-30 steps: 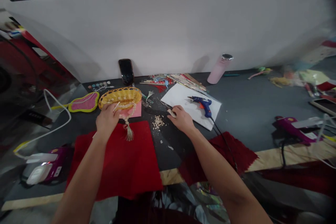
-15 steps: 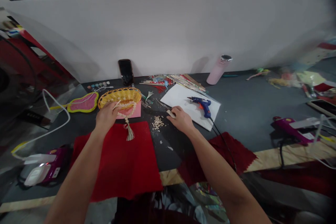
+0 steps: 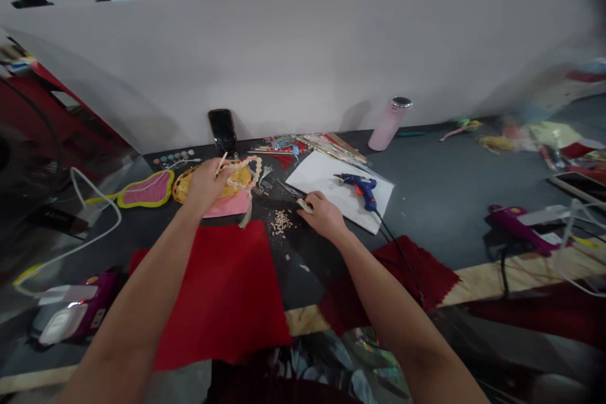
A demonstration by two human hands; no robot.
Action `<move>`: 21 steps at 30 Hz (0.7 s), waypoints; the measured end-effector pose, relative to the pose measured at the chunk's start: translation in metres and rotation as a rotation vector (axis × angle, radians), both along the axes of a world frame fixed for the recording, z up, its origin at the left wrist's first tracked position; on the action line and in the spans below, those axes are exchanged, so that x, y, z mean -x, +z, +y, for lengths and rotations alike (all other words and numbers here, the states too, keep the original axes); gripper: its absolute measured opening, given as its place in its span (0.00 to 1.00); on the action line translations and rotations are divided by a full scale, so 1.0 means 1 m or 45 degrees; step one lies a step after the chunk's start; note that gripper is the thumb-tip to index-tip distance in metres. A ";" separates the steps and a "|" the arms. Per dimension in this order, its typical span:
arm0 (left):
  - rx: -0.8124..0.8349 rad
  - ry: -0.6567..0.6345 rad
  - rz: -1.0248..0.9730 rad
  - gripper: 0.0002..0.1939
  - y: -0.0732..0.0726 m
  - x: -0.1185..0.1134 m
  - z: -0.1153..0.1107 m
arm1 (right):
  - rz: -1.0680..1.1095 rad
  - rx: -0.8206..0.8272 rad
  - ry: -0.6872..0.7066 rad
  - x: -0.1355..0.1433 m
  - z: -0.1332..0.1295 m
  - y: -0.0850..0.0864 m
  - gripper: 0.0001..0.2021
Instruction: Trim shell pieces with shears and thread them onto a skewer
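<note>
My left hand (image 3: 208, 180) is closed over the yellow woven basket (image 3: 180, 186), holding a beaded string (image 3: 258, 167) of pale beads with a tassel (image 3: 245, 218). A thin pale stick (image 3: 221, 164) pokes up from its fingers. My right hand (image 3: 324, 214) rests low by the corner of a white board (image 3: 307, 173), its fingers closed on a small pale piece (image 3: 304, 205) whose kind I cannot make out. Just beyond those fingers lies a thin dark metal tool (image 3: 288, 188). A heap of small pale beads (image 3: 282, 222) sits between the hands.
A blue glue gun (image 3: 362, 188) lies on the board, its cord running toward the front edge. Red felt (image 3: 227, 290) covers the near left. A phone (image 3: 222, 131) and a pink bottle (image 3: 389, 125) stand by the partition. Thin sticks (image 3: 331, 146) lie behind the board.
My left hand has moved away and to the right, carrying the beaded string up over the basket; the tassel has swung right. My right hand has stayed nearly in place.
</note>
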State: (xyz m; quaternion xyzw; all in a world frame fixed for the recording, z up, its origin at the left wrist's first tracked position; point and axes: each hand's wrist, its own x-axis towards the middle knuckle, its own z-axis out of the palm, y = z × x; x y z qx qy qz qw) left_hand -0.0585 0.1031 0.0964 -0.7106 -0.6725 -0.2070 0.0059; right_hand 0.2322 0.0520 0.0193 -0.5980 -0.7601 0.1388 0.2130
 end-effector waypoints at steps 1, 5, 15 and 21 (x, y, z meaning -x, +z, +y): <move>-0.001 -0.014 0.011 0.16 -0.001 -0.006 0.010 | 0.031 -0.003 -0.033 -0.001 0.001 0.001 0.09; 0.083 -0.007 0.055 0.15 -0.006 -0.033 0.043 | 0.177 -0.020 -0.150 -0.004 0.006 0.005 0.10; 0.311 -0.027 0.220 0.14 -0.015 -0.073 0.076 | 0.231 0.002 -0.134 -0.005 0.008 -0.001 0.09; 0.245 -0.002 0.159 0.22 0.004 -0.075 0.060 | 0.239 -0.005 -0.139 -0.008 0.010 -0.008 0.09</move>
